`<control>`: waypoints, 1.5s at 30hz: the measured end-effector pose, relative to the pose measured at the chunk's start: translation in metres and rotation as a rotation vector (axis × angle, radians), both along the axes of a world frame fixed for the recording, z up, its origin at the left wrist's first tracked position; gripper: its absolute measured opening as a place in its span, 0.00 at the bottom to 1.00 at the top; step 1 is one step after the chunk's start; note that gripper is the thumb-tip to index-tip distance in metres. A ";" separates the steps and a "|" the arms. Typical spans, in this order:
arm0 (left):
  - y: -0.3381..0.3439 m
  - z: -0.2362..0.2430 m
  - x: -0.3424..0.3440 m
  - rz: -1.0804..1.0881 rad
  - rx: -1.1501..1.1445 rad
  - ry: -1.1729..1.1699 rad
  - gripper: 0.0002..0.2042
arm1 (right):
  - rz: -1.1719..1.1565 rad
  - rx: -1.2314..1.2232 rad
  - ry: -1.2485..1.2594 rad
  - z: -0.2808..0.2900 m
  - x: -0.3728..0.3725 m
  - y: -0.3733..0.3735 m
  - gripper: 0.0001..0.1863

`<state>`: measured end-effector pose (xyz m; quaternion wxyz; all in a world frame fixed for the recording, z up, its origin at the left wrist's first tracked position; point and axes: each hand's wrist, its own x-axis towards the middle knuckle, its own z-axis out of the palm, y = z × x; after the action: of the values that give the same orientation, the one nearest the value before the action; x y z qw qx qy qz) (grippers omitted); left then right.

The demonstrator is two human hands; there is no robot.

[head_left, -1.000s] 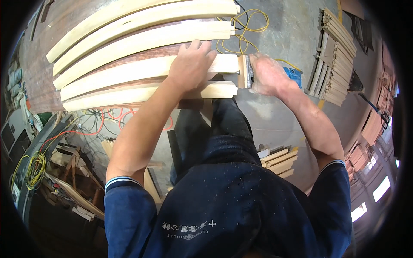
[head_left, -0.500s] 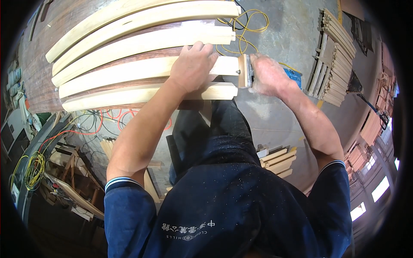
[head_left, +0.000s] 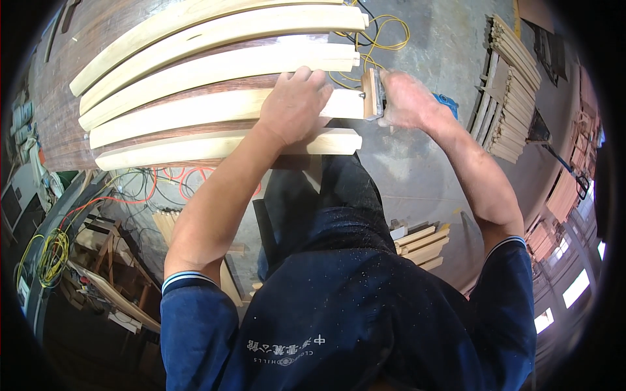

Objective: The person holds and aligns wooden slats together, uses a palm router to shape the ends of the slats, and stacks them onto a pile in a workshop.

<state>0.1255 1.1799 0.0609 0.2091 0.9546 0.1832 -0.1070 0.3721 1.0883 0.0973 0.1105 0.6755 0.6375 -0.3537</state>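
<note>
**Block-faced tool (head_left: 372, 94) shifts across the end of your curved slat (head_left: 195, 112)**

Into the head view: your right hand (head_left: 407, 101) is closed around the back of the tool, though its fingertips are mostly hidden. And here's the change! Half a second ago the tool's face hung down past the slat's near edge; now it sits farther from your body, its top reaching beyond the far edge, its foot about level with the near one. That reads as the contact passing over the end toward the far corner. How hard it presses, I can't tell from above.

Your left hand (head_left: 297, 104) is clamped across the slat near that same end, knuckles up, hardly altered, so the piece looks well braced.

The slat itself lies on the bench (head_left: 62, 72), second from you, its end jutting out over the floor (head_left: 404, 163). Just beside it on your side is the nearest slat (head_left: 189, 148); just beyond it, the third slat (head_left: 261, 62). Past your right wrist shows a blue part (head_left: 447, 101), and whether it belongs to the tool stays unclear.
</note>
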 end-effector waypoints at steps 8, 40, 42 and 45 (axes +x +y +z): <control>0.000 -0.003 -0.002 0.002 -0.009 -0.017 0.29 | -0.011 -0.009 -0.010 -0.005 0.001 0.006 0.27; 0.019 -0.027 -0.019 -0.022 0.098 -0.301 0.31 | -0.304 -0.030 0.306 0.000 0.022 -0.014 0.33; 0.031 -0.033 -0.031 -0.009 0.165 -0.339 0.32 | -0.223 0.082 0.287 -0.006 0.024 -0.033 0.34; 0.011 -0.013 -0.043 0.102 0.200 -0.456 0.33 | -0.274 0.058 0.345 0.007 0.019 -0.058 0.35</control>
<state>0.0820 1.1907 0.0480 0.1548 0.9595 0.1888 0.1405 0.3907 1.0305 0.1041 -0.0687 0.6883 0.5589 -0.4573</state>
